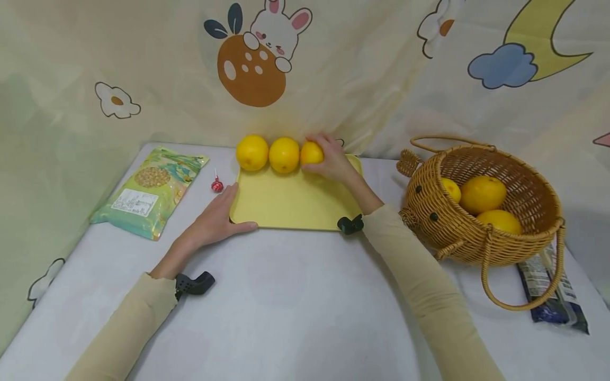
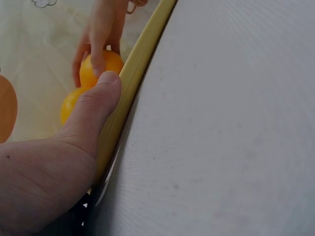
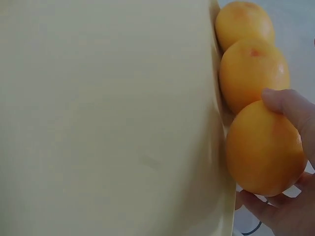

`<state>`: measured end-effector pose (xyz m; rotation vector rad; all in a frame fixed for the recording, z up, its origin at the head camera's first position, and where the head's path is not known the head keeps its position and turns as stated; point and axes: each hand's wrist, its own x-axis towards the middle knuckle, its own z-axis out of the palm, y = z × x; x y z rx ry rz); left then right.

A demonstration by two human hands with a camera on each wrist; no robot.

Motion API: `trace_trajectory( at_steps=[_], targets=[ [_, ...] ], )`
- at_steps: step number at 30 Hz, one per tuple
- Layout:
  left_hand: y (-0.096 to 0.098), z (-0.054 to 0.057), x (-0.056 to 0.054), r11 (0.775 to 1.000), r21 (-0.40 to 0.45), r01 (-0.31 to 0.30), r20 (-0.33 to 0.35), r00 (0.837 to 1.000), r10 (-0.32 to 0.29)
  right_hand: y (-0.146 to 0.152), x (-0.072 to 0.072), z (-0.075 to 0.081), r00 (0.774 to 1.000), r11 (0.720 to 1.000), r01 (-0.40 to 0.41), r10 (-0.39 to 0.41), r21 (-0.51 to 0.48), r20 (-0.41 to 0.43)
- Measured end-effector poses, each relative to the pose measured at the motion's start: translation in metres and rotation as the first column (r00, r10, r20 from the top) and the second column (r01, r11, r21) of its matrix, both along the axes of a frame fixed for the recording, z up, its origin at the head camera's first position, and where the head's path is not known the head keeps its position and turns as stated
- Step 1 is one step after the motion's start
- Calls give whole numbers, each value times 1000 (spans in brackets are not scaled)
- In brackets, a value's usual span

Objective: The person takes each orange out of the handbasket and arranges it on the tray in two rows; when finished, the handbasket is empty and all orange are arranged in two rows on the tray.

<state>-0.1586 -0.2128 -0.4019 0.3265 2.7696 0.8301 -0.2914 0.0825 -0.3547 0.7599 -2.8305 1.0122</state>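
Three oranges stand side by side along the far edge of a pale yellow tray [image 1: 295,203]: the left orange [image 1: 252,152], the middle orange [image 1: 284,155] and the right orange [image 1: 312,153]. My right hand [image 1: 333,161] grips the right orange, thumb on the near side and fingers round behind. In the right wrist view this orange [image 3: 266,150] is close beside the middle one [image 3: 253,73]. My left hand [image 1: 214,219] holds the tray's near left corner. Its thumb [image 2: 98,105] lies along the front rim, while the other fingers are hidden in the left wrist view.
A wicker basket [image 1: 457,238] with several yellow-orange fruits [image 1: 483,194] stands at the right, its handle hanging over dark packets [image 1: 548,291]. Left of the tray lie a red lollipop [image 1: 216,185] and a green food bag [image 1: 150,190]. A printed curtain [image 1: 157,63] hangs behind the table.
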Motion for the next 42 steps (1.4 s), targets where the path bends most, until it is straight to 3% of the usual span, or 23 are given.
trace_trajectory(
  at_steps=[9, 14, 21, 25, 32, 37, 42],
  targets=[
    [0, 2, 0, 1000, 1, 0, -2, 1000, 0, -1, 1, 1, 995, 999, 39, -36, -26, 98],
    [0, 1, 0, 1000, 12, -3, -8, 1000, 3, -3, 4, 8, 992, 996, 67, -61, -57, 112],
    [2, 0, 1, 1000, 22, -2, -1, 1000, 2, -3, 20, 23, 985, 992, 111, -102, -61, 136],
    [0, 2, 1, 1000, 4, -3, 12, 1000, 3, -1, 42, 36, 987, 986, 105, -87, -129, 137],
    [1, 0, 2, 1000, 2, -2, 20, 1000, 2, 15, 103, 70, 982, 955, -57, 106, -290, 156],
    [2, -1, 1, 1000, -2, 1, 11, 1000, -1, 37, 149, 82, 972, 936, -153, 201, -318, 123],
    [0, 2, 0, 1000, -11, -3, 14, 1000, 3, 59, 175, 85, 958, 936, -188, 242, -298, 154]
  ],
)
